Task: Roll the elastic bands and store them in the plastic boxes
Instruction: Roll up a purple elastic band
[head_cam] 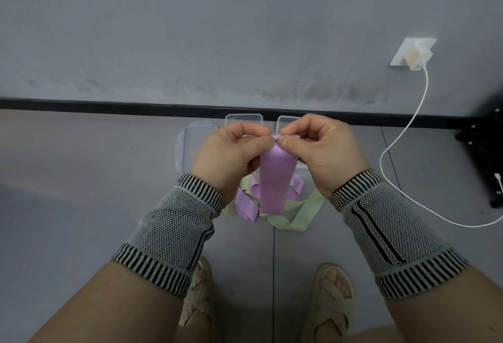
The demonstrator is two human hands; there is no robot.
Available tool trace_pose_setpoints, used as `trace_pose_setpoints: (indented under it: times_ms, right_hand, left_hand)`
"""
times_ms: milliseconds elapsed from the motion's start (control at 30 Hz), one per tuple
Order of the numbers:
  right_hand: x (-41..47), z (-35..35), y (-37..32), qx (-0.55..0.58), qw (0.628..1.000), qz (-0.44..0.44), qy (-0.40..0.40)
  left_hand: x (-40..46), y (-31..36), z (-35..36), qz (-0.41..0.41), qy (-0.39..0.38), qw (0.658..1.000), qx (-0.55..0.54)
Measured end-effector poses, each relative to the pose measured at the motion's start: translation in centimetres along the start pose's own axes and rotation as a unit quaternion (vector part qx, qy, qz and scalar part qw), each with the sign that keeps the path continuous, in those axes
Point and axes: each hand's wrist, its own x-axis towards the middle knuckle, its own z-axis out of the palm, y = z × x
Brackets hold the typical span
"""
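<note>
Your forearms in those knit sleeves fill the 6 o'clock edge, sandals between them. Up at center, your left hand (231, 149) and right hand (318, 149) are both pinching the top end of a purple elastic band (276, 176), which hangs straight down. Past your knuckles toward 12 o'clock sit the clear plastic boxes (243, 119) against the baseboard, one lid (190, 146) at 10. More purple and green bands (296, 214) lie tangled on the floor underneath. White charger cable (394, 141) trails off at 3.
</note>
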Motion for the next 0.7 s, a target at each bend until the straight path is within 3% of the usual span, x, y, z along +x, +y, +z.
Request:
trace_pose_setpoints:
  times_ms: [200,333,700]
  right_hand:
    - [-0.05,-0.17,-0.15,0.037,0.998,0.021,-0.036]
    - [-0.24,-0.46,-0.47,-0.004,0.999,0.011,-0.053]
    - [0.25,-0.51,-0.1,0.062,0.997,0.038,0.021]
  left_hand:
    - [0.05,-0.06,-0.39,0.049,0.024,0.998,0.039]
    - [0.14,-0.22,-0.6,0.072,0.02,0.995,0.07]
    - [0.08,-0.85,0.05,0.108,0.037,0.973,0.202]
